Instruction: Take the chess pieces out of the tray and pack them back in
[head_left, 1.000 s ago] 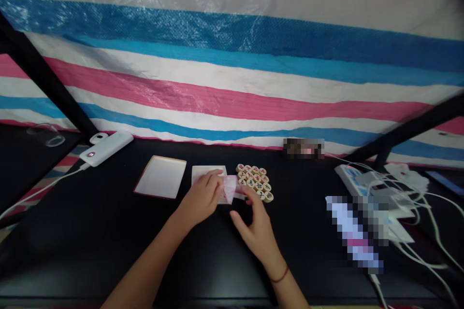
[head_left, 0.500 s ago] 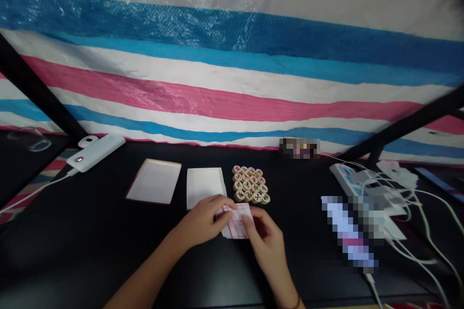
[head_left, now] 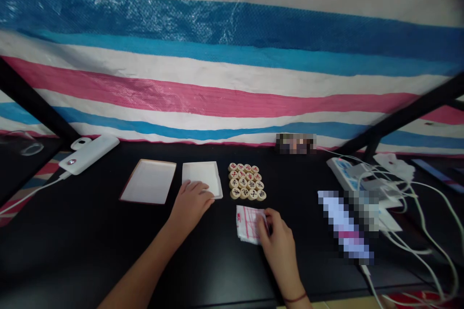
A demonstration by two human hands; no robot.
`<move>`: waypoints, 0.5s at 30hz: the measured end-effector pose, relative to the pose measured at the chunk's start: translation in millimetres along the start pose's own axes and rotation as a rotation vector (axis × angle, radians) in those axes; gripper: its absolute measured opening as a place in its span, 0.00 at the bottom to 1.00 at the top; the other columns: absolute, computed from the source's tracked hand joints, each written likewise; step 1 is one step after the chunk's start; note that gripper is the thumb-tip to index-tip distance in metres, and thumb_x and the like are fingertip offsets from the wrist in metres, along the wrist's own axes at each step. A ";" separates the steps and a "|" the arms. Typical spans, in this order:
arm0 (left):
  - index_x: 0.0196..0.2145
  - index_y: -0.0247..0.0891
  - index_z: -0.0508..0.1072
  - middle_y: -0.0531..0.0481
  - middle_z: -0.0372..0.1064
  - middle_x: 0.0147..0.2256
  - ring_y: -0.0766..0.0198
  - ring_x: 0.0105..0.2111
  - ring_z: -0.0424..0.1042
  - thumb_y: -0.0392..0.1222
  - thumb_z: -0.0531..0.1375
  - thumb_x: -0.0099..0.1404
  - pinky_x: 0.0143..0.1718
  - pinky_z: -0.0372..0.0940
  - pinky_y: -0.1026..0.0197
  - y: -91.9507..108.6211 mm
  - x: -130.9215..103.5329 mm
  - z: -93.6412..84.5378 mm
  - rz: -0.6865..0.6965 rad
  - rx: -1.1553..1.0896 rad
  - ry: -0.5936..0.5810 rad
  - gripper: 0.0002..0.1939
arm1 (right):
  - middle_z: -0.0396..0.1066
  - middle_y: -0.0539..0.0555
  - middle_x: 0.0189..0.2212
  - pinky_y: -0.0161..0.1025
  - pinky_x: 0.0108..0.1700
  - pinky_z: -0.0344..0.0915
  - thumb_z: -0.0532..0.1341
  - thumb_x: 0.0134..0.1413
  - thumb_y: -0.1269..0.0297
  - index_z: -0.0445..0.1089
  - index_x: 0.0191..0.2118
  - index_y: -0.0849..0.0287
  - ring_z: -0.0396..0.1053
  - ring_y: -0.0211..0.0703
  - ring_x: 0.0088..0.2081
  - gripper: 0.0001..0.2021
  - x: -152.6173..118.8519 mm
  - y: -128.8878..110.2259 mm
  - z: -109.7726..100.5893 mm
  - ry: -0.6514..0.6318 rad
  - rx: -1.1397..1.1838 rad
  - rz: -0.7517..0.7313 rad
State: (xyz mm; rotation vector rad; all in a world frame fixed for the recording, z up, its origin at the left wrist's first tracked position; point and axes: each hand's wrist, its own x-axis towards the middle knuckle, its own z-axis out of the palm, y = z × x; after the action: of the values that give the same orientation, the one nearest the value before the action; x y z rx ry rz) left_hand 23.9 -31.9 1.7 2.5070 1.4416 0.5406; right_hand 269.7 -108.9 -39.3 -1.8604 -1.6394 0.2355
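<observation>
Between our two forearms we have open stretch of black tabletop [head_left: 217,256]. Only narrow gap separates shallow tray [head_left: 150,182] from white box [head_left: 199,171], and white box from round pieces [head_left: 247,182]. Right of pieces, we find wider passage, until pixelated slab [head_left: 344,227]. Beyond it, power strip [head_left: 341,173] and tangled cables [head_left: 433,217] obstruct us. Behind everything, striped sheet [head_left: 217,101] closes way.

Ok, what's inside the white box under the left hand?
Only the pale floor and low walls of the white box can be seen; nothing lies on the part in view. The left hand covers its near left part, so what is under there can't be seen.
</observation>
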 end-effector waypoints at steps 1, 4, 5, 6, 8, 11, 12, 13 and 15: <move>0.35 0.43 0.75 0.50 0.74 0.43 0.58 0.47 0.69 0.38 0.56 0.68 0.55 0.55 0.49 -0.4 1.0 1.4 0.003 0.010 0.007 0.08 | 0.68 0.53 0.25 0.43 0.33 0.62 0.50 0.62 0.50 0.65 0.41 0.58 0.68 0.48 0.29 0.16 1.7 0.4 0.6 -0.002 -0.007 -0.003; 0.36 0.42 0.75 0.49 0.73 0.45 0.57 0.50 0.68 0.39 0.55 0.69 0.56 0.55 0.49 -2.0 4.7 8.1 0.011 0.042 0.017 0.08 | 0.67 0.54 0.27 0.43 0.35 0.62 0.51 0.62 0.50 0.65 0.41 0.59 0.67 0.47 0.30 0.17 5.5 0.5 0.1 0.034 -0.015 -0.011; 0.37 0.42 0.74 0.49 0.73 0.46 0.57 0.50 0.68 0.39 0.55 0.69 0.56 0.56 0.49 -2.5 6.1 10.9 0.015 0.053 0.019 0.08 | 0.67 0.54 0.29 0.44 0.36 0.63 0.51 0.62 0.50 0.65 0.42 0.59 0.67 0.48 0.32 0.17 6.4 -0.7 -1.1 0.069 -0.016 -0.012; 0.37 0.42 0.74 0.48 0.73 0.46 0.57 0.50 0.68 0.38 0.54 0.70 0.56 0.56 0.48 -2.8 7.3 13.5 0.022 0.063 0.022 0.08 | 0.67 0.55 0.30 0.44 0.37 0.63 0.52 0.62 0.51 0.65 0.42 0.59 0.66 0.48 0.33 0.16 7.2 -3.2 -2.8 0.112 -0.016 -0.014; 0.40 0.41 0.74 0.48 0.72 0.46 0.56 0.51 0.68 0.37 0.54 0.69 0.57 0.56 0.47 -3.0 8.8 16.6 0.038 0.087 0.046 0.08 | 0.66 0.56 0.31 0.44 0.38 0.64 0.53 0.62 0.52 0.66 0.41 0.59 0.66 0.48 0.34 0.15 8.6 -13.5 -7.3 0.185 0.002 -0.029; 0.46 0.42 0.72 0.46 0.71 0.49 0.51 0.54 0.64 0.38 0.56 0.67 0.60 0.51 0.42 -1.5 6.9 11.5 0.055 0.122 0.148 0.10 | 0.68 0.55 0.31 0.41 0.37 0.64 0.53 0.62 0.58 0.66 0.39 0.57 0.67 0.46 0.34 0.09 9.9 -43.4 -11.7 0.146 0.092 -0.113; 0.48 0.43 0.71 0.45 0.70 0.50 0.50 0.56 0.63 0.39 0.57 0.67 0.60 0.50 0.41 -0.3 5.1 6.6 0.055 0.131 0.193 0.12 | 0.68 0.55 0.31 0.40 0.36 0.64 0.53 0.63 0.61 0.66 0.38 0.57 0.67 0.45 0.33 0.08 9.8 -56.1 -10.7 0.101 0.127 -0.161; 0.49 0.43 0.71 0.44 0.70 0.50 0.49 0.55 0.63 0.40 0.56 0.67 0.59 0.51 0.41 1.4 2.9 0.6 0.053 0.132 0.236 0.13 | 0.69 0.54 0.30 0.39 0.35 0.64 0.52 0.63 0.64 0.66 0.37 0.56 0.67 0.43 0.32 0.07 9.2 -69.3 -7.8 0.012 0.146 -0.223; 0.46 0.42 0.72 0.44 0.72 0.46 0.50 0.49 0.67 0.39 0.55 0.68 0.52 0.59 0.45 6.9 -2.3 -12.9 0.047 0.098 0.317 0.11 | 0.69 0.53 0.27 0.38 0.33 0.63 0.51 0.60 0.69 0.67 0.32 0.57 0.67 0.43 0.30 0.09 7.0 -93.9 4.9 -0.177 0.108 -0.387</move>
State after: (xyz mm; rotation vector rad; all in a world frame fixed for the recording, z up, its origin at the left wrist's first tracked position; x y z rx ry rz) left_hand 23.1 -37.5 15.4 2.6271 1.5497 0.9334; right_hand 191.1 -99.0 11.8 -1.4408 -2.0250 0.3208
